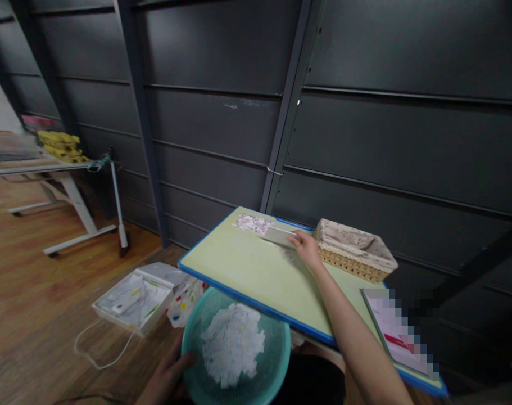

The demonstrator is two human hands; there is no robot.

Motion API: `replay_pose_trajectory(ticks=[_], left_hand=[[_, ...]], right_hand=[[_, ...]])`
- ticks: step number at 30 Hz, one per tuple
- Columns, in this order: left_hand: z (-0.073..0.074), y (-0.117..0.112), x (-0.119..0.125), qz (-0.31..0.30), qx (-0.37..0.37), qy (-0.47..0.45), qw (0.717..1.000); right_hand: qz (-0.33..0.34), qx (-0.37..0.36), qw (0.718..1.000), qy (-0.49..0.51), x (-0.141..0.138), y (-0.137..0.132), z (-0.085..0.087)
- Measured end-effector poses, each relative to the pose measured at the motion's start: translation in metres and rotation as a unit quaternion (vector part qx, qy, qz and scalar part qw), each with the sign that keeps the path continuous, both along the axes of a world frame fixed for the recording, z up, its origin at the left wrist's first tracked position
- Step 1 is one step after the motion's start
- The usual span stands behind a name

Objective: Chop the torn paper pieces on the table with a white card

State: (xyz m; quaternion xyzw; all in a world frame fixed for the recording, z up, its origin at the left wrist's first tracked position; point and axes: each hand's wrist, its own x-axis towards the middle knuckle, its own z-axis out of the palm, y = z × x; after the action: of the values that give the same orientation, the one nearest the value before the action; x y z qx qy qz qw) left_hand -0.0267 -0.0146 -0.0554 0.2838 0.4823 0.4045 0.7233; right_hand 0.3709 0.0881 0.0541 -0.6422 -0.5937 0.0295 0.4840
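My right hand reaches over the table and grips one end of a flat, pale rectangular piece. The far end of that piece is beside a heap of small paper scraps on the tabletop; I cannot make out its exact kind. My left hand is closed on the left rim of a teal plastic basket, its fingers partly hidden. Torn white paper pieces fill the middle of the basket, which sits below the table's front edge.
The yellow-green tabletop has a blue edge. On it stand a cloth-lined wicker basket and, at right, a partly pixelated flat booklet. An open white box lies on the floor at left. A dark panelled wall rises behind.
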Motion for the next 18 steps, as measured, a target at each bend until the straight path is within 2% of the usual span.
replay_pose_trajectory(ticks=[5,11,14,18], left_hand=[[-0.018,0.004,0.003,-0.015,-0.027,-0.030,0.999],[-0.033,0.007,0.001,-0.020,-0.006,-0.037,0.999],[-0.034,0.007,0.000,-0.017,-0.003,-0.053,0.998],[-0.025,0.004,0.003,0.002,0.013,-0.029,0.999]], right_hand=[[0.000,0.012,1.000,0.011,-0.002,0.001,0.000],[0.001,0.005,1.000,0.005,-0.005,0.001,0.000],[-0.003,0.008,1.000,0.001,-0.007,-0.001,0.002],[-0.001,0.008,1.000,-0.005,-0.011,-0.004,0.004]])
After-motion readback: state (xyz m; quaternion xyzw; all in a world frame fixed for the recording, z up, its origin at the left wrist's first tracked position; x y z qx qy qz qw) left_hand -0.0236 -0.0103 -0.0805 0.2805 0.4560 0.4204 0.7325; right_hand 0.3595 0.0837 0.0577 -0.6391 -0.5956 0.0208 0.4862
